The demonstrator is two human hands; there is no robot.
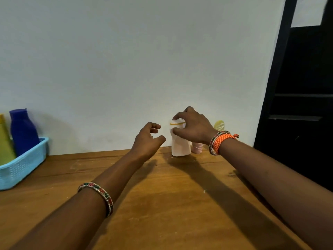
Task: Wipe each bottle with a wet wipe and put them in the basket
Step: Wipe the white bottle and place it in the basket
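A white bottle (180, 147) with a yellow ring near its cap stands at the back of the wooden table (162, 195), against the wall. My right hand (193, 128) comes from the right and curls over its top, thumb on the front and forefinger above the cap. My left hand (149, 139) hovers just left of the bottle with loosely curled fingers that hold nothing. At the far left stands a light blue basket (27, 165); in it are a dark blue bottle (23, 130) and a yellow-green bottle (5, 143). No wet wipe is visible.
A small pink bottle (197, 148) stands right behind the white one, mostly hidden by my right wrist, with a pale yellow shape (219, 125) above it. Dark furniture (297, 105) rises along the table's right side. A plain wall closes the back.
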